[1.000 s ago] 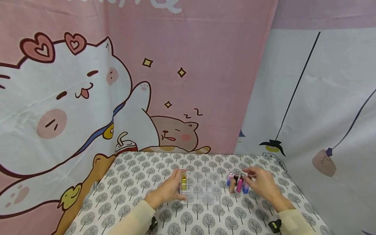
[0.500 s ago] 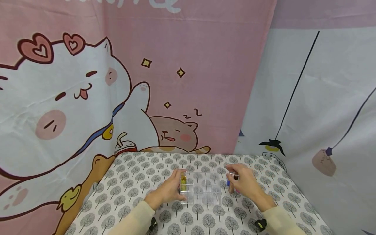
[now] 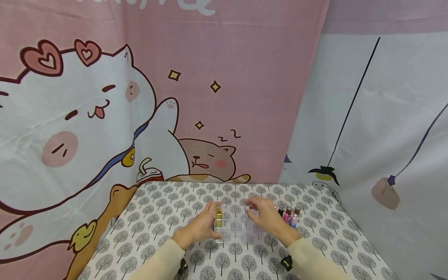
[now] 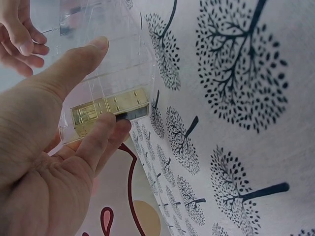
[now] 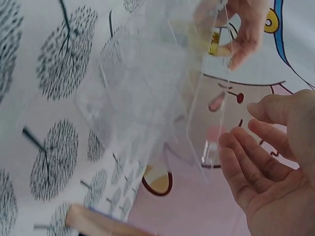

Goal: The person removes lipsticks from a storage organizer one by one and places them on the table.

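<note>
A clear compartment box sits on the tabletop, with gold lipstick tubes in its left-end column. My left hand grips that end, thumb at the near side and fingers at the far side; the gold tubes show through the clear wall in the left wrist view. Over the box's right part is my right hand, fingers loosely bent. In the right wrist view, nothing shows between the thumb and fingers of this hand. Pink, black and blue-pink lipstick tubes stand just right of it, partly hidden by it.
A tree-print cloth covers the table. Behind it hangs a pink curtain with cartoon animals, and a pale curtain lines the right side. A tan tube appears at the bottom of the right wrist view.
My right hand has moved left from beside the lipstick tubes, across them, to over the right part of the box. The left hand has kept its grip in the same place.
</note>
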A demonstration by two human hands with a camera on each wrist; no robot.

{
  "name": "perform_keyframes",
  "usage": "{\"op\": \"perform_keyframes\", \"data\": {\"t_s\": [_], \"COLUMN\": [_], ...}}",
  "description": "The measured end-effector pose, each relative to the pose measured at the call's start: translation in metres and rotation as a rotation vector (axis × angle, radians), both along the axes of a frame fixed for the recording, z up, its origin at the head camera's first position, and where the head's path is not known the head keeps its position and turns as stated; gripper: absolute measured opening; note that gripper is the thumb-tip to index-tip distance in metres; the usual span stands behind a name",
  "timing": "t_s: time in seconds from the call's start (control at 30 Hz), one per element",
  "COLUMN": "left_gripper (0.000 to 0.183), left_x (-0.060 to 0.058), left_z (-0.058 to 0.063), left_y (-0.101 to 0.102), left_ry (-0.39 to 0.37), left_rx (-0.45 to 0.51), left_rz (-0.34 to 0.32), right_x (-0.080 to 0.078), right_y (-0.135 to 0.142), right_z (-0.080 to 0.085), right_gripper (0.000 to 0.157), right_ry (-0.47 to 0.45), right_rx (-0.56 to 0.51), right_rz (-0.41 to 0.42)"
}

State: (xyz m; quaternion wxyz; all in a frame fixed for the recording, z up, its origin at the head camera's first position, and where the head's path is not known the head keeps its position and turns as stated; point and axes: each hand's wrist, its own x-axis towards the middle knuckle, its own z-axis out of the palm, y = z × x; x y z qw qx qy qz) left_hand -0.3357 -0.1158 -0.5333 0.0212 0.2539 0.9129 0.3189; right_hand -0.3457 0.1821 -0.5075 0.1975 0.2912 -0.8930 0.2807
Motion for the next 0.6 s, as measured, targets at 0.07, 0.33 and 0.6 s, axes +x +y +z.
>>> {"op": "perform_keyframes", "data": {"t_s": [0.07,0.33,0.6], "left_gripper": [0.126,0.126,0.126], "left_x": [0.000,0.000,0.000], "left_z": [0.000,-0.001,-0.002], "left_y": [0.000,-0.002,-0.002], "left_ry": [0.006,0.038,0.048], "left_rx": [-0.001,-0.013,-0.009], "left_rz": [0.001,-0.010,-0.023], "right_x": [-0.001,-0.004,-0.010], "right_y": [-0.008,-0.041,-0.069], "right_z": [-0.003,-0.010,-0.018], "right_gripper": [0.027,0.027,0.031], "right_ry": [-0.016,-0.065,-0.105], "right_rx": [0.023,0.052,0.099], "right_rz": [0.009,0.095,0.093]}}
